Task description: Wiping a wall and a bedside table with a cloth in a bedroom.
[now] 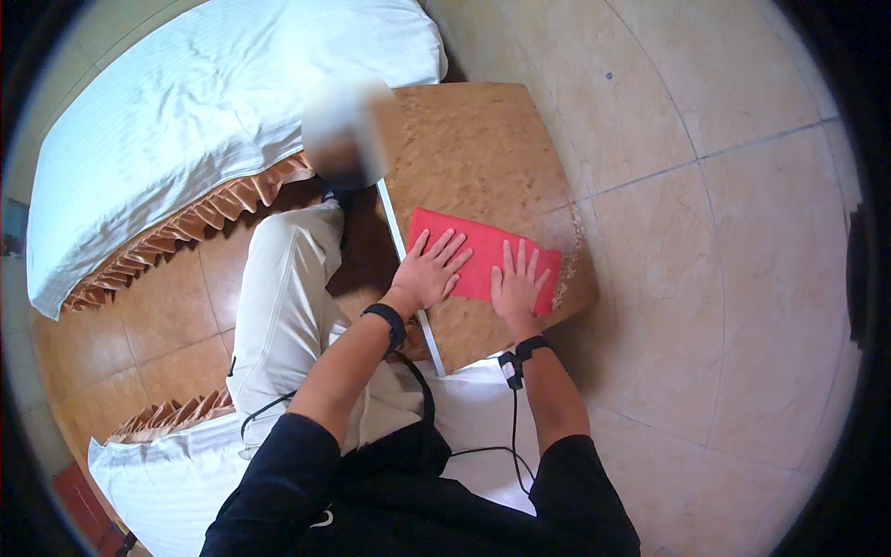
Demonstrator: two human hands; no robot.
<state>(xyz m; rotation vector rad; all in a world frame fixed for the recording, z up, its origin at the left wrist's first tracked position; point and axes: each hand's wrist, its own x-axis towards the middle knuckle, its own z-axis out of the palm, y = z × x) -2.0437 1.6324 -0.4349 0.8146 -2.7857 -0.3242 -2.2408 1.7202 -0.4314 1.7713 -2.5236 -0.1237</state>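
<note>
Rests left hand (428,278) and right hand (519,290), spread wide, on flat red fabric rectangle (484,247) between side edges of brown wood-look table (478,139), apparently keeping it smooth.

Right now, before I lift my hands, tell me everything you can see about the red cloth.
The red cloth is plain, bright red and roughly rectangular, and looks like soft fabric, perhaps folded, though the layers can't be counted. It lies flat on the wooden tabletop, its longer sides running left to right, slightly askew. The left hand rests on its left part and the right hand on its right, both palm down, hiding some of its near edge.
</note>
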